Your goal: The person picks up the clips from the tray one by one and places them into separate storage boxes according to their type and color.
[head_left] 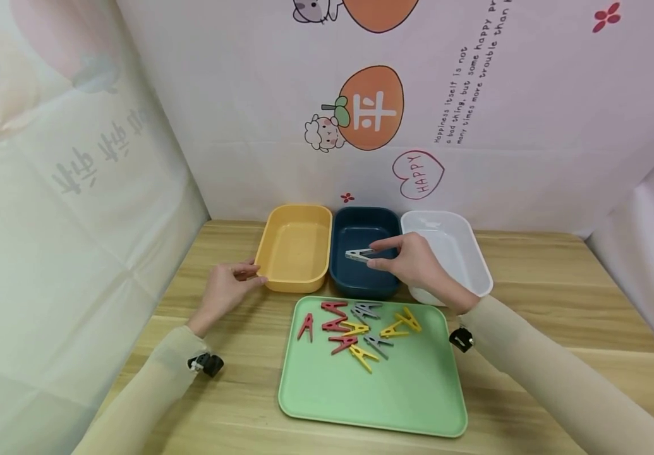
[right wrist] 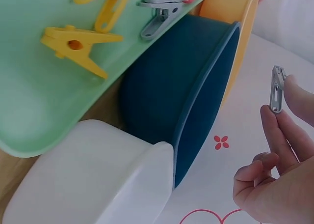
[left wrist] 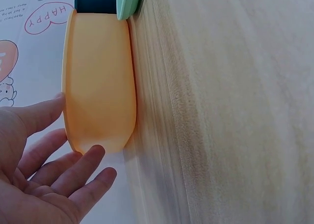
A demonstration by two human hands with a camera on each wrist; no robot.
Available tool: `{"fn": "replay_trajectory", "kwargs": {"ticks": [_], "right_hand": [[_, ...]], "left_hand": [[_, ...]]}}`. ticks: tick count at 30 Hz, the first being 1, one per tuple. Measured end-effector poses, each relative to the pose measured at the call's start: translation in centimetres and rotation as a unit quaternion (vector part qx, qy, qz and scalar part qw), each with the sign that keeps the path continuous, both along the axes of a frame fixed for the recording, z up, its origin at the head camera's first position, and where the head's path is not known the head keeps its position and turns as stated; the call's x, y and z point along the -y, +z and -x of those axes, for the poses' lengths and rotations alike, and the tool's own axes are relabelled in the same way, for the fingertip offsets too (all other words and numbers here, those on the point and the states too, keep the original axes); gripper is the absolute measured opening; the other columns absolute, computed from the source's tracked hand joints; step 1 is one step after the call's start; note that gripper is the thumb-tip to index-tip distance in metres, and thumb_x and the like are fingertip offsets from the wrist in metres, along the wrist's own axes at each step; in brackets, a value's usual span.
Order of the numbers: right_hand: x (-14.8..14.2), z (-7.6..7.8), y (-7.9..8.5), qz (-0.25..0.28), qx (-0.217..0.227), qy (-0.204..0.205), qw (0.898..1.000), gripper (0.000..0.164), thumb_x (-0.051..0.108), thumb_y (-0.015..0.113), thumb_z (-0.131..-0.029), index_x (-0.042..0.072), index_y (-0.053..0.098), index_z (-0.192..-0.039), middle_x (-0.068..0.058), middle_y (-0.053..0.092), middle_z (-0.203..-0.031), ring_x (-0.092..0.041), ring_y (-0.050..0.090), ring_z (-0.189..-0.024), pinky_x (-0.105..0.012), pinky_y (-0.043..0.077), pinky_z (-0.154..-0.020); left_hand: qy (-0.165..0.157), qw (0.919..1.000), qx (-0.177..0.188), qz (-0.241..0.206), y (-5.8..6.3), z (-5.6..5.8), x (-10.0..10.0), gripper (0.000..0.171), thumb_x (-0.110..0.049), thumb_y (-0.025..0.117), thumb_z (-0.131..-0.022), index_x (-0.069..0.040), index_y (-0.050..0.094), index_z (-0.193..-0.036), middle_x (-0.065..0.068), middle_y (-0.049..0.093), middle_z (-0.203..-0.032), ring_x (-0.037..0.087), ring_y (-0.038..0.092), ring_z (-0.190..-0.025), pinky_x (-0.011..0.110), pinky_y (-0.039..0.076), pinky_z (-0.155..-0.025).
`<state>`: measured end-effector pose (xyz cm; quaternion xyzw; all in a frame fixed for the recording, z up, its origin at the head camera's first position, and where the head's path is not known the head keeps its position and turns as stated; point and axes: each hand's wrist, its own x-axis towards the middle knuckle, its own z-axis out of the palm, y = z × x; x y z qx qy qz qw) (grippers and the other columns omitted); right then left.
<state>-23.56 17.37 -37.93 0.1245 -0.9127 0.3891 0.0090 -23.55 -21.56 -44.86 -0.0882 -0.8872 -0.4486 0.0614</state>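
Note:
My right hand (head_left: 414, 258) pinches a grey clothespin (head_left: 359, 254) between thumb and fingertips, above the dark blue bin (head_left: 365, 287). In the right wrist view the clothespin (right wrist: 277, 89) stands upright between thumb and fingers, beyond the bin's rim. My left hand (head_left: 227, 289) is at the near left corner of the yellow bin (head_left: 295, 285). Its thumb and fingers, loosely spread, rest at the bin's rim and outer wall in the left wrist view. Several red, yellow and grey clothespins (head_left: 363, 357) lie on the green tray (head_left: 372, 404), mostly toward its far side.
A white bin (head_left: 477, 268) stands right of the blue one, partly behind my right hand and forearm. The three bins line up side by side along a printed backdrop (head_left: 247, 126). The tray sits just in front of them on the wooden table (head_left: 236, 354).

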Motion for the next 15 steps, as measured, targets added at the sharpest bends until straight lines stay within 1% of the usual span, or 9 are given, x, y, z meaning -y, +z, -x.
{"fn": "replay_trajectory", "kwargs": {"ticks": [3,5,11,15], "right_hand": [[0.6,0.4,0.2,0.006,0.001,-0.002,1.000,0.035,0.016,0.086,-0.092,0.005,0.079,-0.124,-0.012,0.076,-0.118,-0.028,0.063,-0.084,-0.033,0.052,-0.061],[0.9,0.7,0.2,0.006,0.003,-0.005,1.000,0.034,0.016,0.086,-0.092,0.006,0.079,-0.124,-0.012,0.076,-0.118,-0.028,0.065,-0.095,-0.035,0.057,-0.068],[1.5,1.6,-0.1,0.002,0.000,-0.009,1.000,0.033,0.017,0.086,-0.091,0.007,0.079,-0.123,-0.011,0.077,-0.117,-0.028,0.063,-0.102,-0.035,0.058,-0.071],[2.3,2.1,-0.1,0.003,-0.004,0.000,1.000,0.035,0.017,0.086,-0.092,0.006,0.079,-0.124,-0.011,0.076,-0.119,-0.029,0.064,-0.107,-0.036,0.059,-0.074]], "left_hand": [[0.001,1.0000,0.003,-0.004,0.0,0.0,0.1,0.035,-0.017,0.087,-0.091,0.004,0.078,-0.116,0.019,0.067,-0.135,0.035,0.073,-0.111,0.044,0.061,-0.090],[0.001,1.0000,0.004,-0.003,0.0,0.0,0.1,0.035,-0.017,0.087,-0.091,0.004,0.078,-0.117,0.018,0.067,-0.135,0.035,0.073,-0.111,0.044,0.061,-0.090],[0.002,1.0000,0.003,0.000,0.0,0.1,0.0,0.036,-0.018,0.088,-0.090,0.004,0.078,-0.117,0.018,0.067,-0.136,0.035,0.073,-0.111,0.044,0.060,-0.090],[0.003,1.0000,0.006,-0.002,0.0,0.0,0.0,0.037,-0.018,0.087,-0.090,0.004,0.077,-0.117,0.018,0.066,-0.137,0.034,0.073,-0.112,0.044,0.060,-0.091]]}}
